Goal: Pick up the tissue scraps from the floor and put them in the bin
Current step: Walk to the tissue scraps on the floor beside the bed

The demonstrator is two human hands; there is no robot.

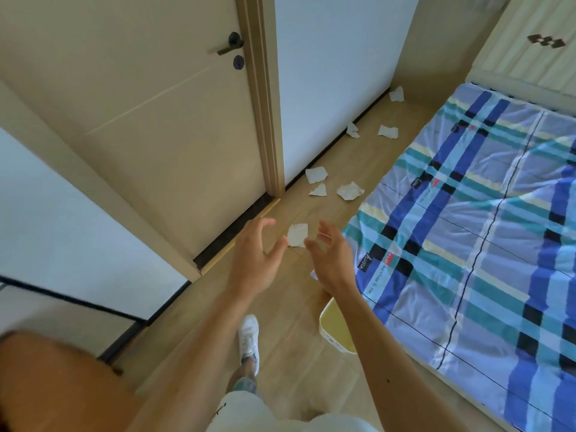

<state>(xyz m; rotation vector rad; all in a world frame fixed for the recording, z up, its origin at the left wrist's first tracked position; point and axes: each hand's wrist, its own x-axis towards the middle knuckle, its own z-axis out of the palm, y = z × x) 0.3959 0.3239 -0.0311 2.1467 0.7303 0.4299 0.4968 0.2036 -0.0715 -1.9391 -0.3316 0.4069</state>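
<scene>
Several white tissue scraps lie on the wooden floor between the wall and the bed. The nearest scrap (pixel 297 234) shows between my two hands. A group of three scraps (pixel 316 175) lies farther on, and more scraps (pixel 388 131) lie near the far wall. My left hand (pixel 255 257) and my right hand (pixel 332 255) are held out above the floor, fingers apart, holding nothing. A pale yellow bin (pixel 330 330) stands on the floor under my right forearm, partly hidden by it. A small bit of white scrap (pixel 313 275) peeks out beside my right wrist.
A closed beige door (pixel 149 113) with a dark handle is on the left. A bed with a blue plaid sheet (pixel 483 232) fills the right side. My foot in a white shoe (pixel 249 341) stands on the narrow floor strip.
</scene>
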